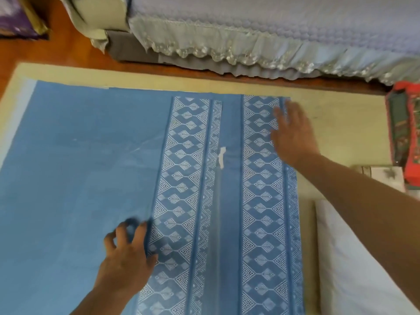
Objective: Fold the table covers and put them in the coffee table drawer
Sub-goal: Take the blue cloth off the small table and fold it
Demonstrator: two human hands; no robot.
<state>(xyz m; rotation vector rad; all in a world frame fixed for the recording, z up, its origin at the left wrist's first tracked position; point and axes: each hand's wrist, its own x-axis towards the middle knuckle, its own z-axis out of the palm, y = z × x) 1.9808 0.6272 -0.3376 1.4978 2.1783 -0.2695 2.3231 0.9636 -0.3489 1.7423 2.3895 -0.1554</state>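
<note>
A blue table cover (86,169) lies spread flat on a beige rug (336,123). Its right part is folded over, showing white geometric bands on blue. My right hand (293,135) lies flat with straight fingers on the cover's far right edge. My left hand (127,253) rests near the front on the folded flap's left edge, fingers bent and spread on the cloth; no pinch shows. A small white tag (222,159) sits in the plain strip between the patterned bands.
A sofa with a grey frilled cover (250,42) runs along the back. A red and green packet (406,133) lies at the right edge. White cloth (354,258) lies front right beside the cover. Wooden floor (56,48) shows at the back left.
</note>
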